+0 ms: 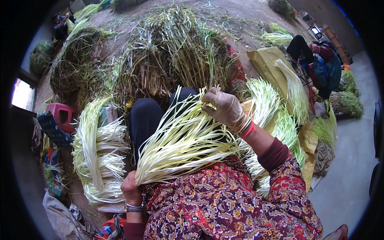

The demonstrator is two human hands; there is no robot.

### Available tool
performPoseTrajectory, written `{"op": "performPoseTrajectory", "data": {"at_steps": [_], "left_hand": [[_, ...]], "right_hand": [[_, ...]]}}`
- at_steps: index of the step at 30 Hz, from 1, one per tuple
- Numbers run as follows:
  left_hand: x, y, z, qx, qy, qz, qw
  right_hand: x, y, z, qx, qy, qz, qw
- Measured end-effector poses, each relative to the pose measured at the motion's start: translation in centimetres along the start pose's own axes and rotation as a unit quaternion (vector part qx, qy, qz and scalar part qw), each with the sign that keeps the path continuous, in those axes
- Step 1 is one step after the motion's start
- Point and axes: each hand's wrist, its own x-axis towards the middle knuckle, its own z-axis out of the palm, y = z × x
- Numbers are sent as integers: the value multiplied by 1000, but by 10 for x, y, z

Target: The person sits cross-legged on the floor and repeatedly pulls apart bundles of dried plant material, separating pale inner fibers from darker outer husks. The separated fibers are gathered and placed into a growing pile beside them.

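A fanned bundle of long, pale yellow blanched chive-like leaves lies across my lap. My bare left hand, with a wristwatch, is closed around the gathered end at lower left. My right hand wears a thin translucent glove with bands and a red cord at the wrist. Its curled fingers pinch leaves at the upper edge of the bundle; the exact grip is partly hidden. Left of my knees, a stack of white-and-yellow leaves is piled, some lying crosswise. More pale leaves lie to the right.
A large heap of untrimmed, dry-looking green stalks rises before my knees. Yellow woven sacking lies at right, near a seated person. A pink plastic stool stands at left. Another person is at far upper left.
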Motion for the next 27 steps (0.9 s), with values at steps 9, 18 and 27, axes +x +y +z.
{"op": "performPoseTrajectory", "data": {"at_steps": [9, 18, 27], "left_hand": [[0, 0, 2, -8, 0, -6, 1000], [7, 6, -5, 6, -23, 13, 1000], [-8, -8, 2, -2, 5, 5, 1000]], "right_hand": [[-3, -7, -2, 24, -12, -34, 999], [-10, 2, 34, 263, 68, 191, 943], [-62, 104, -7, 394, 167, 376, 822]]}}
